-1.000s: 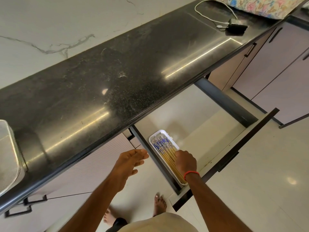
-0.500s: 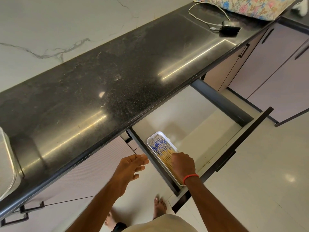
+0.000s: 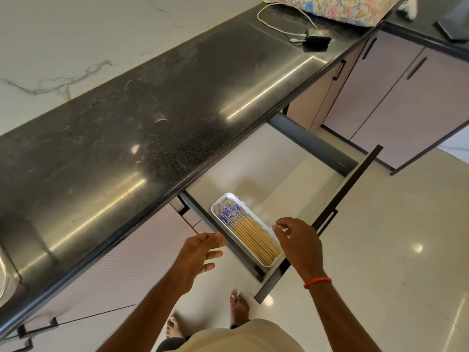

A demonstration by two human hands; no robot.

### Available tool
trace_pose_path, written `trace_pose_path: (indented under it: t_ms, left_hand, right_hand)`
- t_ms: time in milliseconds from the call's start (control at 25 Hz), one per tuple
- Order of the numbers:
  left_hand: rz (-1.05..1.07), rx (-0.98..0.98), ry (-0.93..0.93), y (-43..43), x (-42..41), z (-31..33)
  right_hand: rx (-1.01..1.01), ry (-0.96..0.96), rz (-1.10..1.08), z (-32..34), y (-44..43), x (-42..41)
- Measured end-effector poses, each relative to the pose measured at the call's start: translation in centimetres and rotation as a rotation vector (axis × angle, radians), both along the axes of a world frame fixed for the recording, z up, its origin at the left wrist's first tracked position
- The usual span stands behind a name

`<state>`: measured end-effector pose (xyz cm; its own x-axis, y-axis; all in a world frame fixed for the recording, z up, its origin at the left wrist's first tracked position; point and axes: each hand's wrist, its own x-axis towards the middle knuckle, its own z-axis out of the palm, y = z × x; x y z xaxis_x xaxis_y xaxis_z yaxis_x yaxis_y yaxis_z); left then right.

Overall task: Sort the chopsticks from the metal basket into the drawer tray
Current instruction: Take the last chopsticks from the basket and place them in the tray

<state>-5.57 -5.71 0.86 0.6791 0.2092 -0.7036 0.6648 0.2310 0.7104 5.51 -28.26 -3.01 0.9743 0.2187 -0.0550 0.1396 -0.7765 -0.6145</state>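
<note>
- The chopsticks (image 3: 250, 231) lie side by side in a white tray (image 3: 227, 194), which fills the near left corner of the open drawer (image 3: 266, 174) below the black bench (image 3: 152, 110).
- Their long axis runs along the tray. The blue-patterned ends point back under the bench and the plain bamboo ends point toward the drawer front.
- The right hand (image 3: 298, 241) hovers just beside the tray's right rim, fingers loosely spread and holding nothing.
- The left hand (image 3: 200, 252) is also empty and spread wide, out past the drawer's left wall.
- Risk: a right fingertip could clip the rim and skew the tray, jumbling the neat row.
- Risk: a hard shove to close the drawer could slide the light tray or send sticks over its low wall.
- Risk: fingers near the drawer edge could get pinched.
</note>
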Motion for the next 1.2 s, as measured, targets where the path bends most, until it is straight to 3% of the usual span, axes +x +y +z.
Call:
trace_pose_path:
  t_ms: [200, 400, 640, 760, 1040, 1200]
  left_hand:
    - [-0.021, -0.054, 0.055, -1.2, -1.0, -0.5]
    - [-0.134, -0.026, 0.179, -2.8, -2.6, -1.5]
    - [-0.198, -0.229, 0.329, -4.8, -3.2, -2.5]
    - [-0.105, -0.297, 0.346, -5.8, -2.7, -3.6]
    - [0.077, -0.187, 0.244, -4.7, -2.1, -5.5]
    - [0.314, -0.218, 0.207, -3.4, -2.3, -6.0]
  right_hand:
    - [0.139, 0.027, -0.242, 0.4, -2.1, -1.1]
    - [0.092, 0.372, -0.364, -0.7, -2.9, -2.0]
    - [0.250, 0.468, -0.434, -2.4, -2.8, -1.3]
    - [0.389, 0.544, -0.445, -2.7, -2.9, -0.5]
    - [0.410, 0.581, -0.354, -3.4, -0.2, 1.5]
    - [0.407, 0.598, -0.331, -3.4, 2.6, 3.0]
